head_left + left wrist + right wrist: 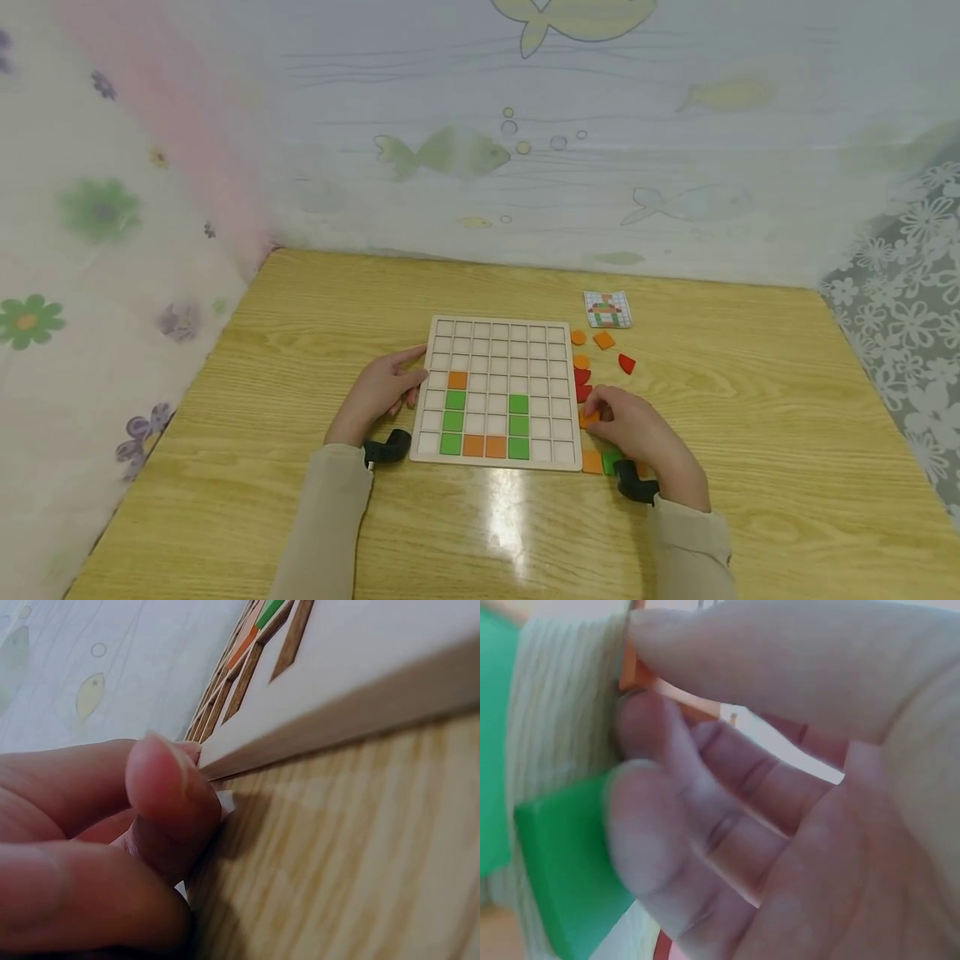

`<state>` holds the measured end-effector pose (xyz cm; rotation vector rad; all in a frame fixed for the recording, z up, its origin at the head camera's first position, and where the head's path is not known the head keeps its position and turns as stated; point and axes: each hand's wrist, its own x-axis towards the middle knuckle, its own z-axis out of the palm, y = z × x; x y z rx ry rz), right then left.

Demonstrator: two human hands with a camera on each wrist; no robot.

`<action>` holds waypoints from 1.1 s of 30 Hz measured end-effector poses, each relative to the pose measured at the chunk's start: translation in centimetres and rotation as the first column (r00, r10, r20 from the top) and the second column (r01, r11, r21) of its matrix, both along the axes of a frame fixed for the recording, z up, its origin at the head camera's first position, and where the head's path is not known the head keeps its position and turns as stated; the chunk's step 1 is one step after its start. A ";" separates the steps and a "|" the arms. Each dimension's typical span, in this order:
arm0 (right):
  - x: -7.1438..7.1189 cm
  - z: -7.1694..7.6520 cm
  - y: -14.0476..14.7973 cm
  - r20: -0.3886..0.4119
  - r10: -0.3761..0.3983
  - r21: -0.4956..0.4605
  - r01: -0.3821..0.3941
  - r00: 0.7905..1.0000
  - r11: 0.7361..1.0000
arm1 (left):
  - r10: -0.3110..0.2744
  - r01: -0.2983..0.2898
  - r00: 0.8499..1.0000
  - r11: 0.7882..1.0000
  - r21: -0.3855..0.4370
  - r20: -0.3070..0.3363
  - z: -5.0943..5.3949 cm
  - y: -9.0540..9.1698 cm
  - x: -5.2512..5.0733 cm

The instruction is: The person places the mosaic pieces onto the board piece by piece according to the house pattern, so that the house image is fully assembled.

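Note:
A square wooden grid board [497, 464] lies flat on the table. Green and orange square tiles fill some of its lower cells, with green columns on either side of two orange tiles [473, 446] in the bottom row. At the board's left edge, my left hand [372, 393] touches the side with thumb and index finger. My right hand [639, 427], just beyond the right edge, pinches an orange tile [630, 666] between thumb and fingertip. Close to its lower fingers is a green tile [574, 866]. The right fingers partly hide the pinched tile.
Orange round pieces [578, 337], an orange square [604, 340] and red curved pieces [627, 364] lie right of the board. A small printed pattern card [608, 309] is behind them. Another orange tile [592, 462] lies by the lower right corner. A decorated wall [450, 192] borders the table's back.

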<state>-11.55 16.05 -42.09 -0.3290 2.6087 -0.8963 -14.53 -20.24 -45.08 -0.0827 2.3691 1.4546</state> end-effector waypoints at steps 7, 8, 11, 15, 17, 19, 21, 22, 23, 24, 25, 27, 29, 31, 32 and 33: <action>0.0 0.1 -0.1 -0.059 -0.028 0.042 0.031 0.998 0.999 | -0.002 0.003 1.000 1.000 0.010 -0.007 -0.1 0.2 0.2; 0.0 0.1 -0.1 -0.057 -0.034 0.036 0.036 0.998 0.999 | -0.001 0.001 1.000 1.000 0.016 -0.002 -0.1 0.2 0.2; -0.1 0.2 -0.1 -0.029 -0.056 0.002 0.057 0.998 0.998 | 0.005 -0.005 1.000 1.000 0.025 0.006 -0.1 0.2 0.3; -0.2 0.4 -0.4 -0.019 -0.077 -0.011 0.076 0.997 0.997 | 0.011 -0.011 1.000 1.000 0.028 0.000 -0.1 0.2 0.1; -0.3 0.5 -0.6 -0.032 -0.093 -0.008 0.093 0.995 0.996 | 0.008 -0.007 1.000 1.000 0.020 -0.009 -0.1 0.2 0.0; -0.3 0.6 -1.0 -0.042 -0.107 -0.011 0.106 0.993 0.994 | 0.011 -0.011 1.000 1.000 0.011 -0.007 -0.2 0.2 -0.1; -0.4 0.6 -1.3 -0.044 -0.125 -0.029 0.124 0.991 0.992 | 0.009 -0.009 1.000 1.000 0.002 -0.007 -0.2 0.1 -0.1; -0.4 0.5 -1.5 -0.045 -0.131 -0.041 0.129 0.990 0.991 | 0.005 -0.005 1.000 1.000 -0.001 -0.008 -0.2 0.1 -0.1; -0.5 0.5 -1.7 -0.043 -0.137 -0.048 0.135 0.990 0.990 | 0.005 -0.005 1.000 1.000 -0.001 -0.007 -0.1 0.1 -0.1; -0.5 0.4 -1.9 -0.050 -0.142 -0.050 0.140 0.989 0.989 | 0.008 -0.008 1.000 1.000 0.000 -0.005 -0.1 0.1 -0.1; -0.5 0.3 -2.0 -0.059 -0.147 -0.051 0.144 0.987 0.988 | 0.007 -0.007 1.000 1.000 0.000 -0.006 -0.1 0.1 -0.1; -0.5 0.1 -2.3 -0.079 -0.154 -0.051 0.150 0.985 0.987 | 0.007 -0.007 1.000 1.000 0.002 -0.004 0.0 0.1 0.0; -0.5 -0.1 -2.5 -0.101 -0.159 -0.050 0.155 0.982 0.987 | 0.014 -0.014 1.000 1.000 0.009 0.003 0.1 0.2 0.0; -0.5 -0.2 -2.8 -0.120 -0.164 -0.049 0.159 0.979 0.986 | 0.018 -0.018 1.000 1.000 0.015 0.008 0.2 0.2 0.1; -0.5 -0.3 -2.9 -0.127 -0.166 -0.051 0.160 0.978 0.986 | 0.017 -0.017 1.000 1.000 0.016 0.010 0.2 0.3 0.1; -0.4 -0.3 -3.0 -0.134 -0.166 -0.052 0.160 0.977 0.986 | 0.016 -0.016 1.000 1.000 0.016 0.010 0.2 0.3 0.1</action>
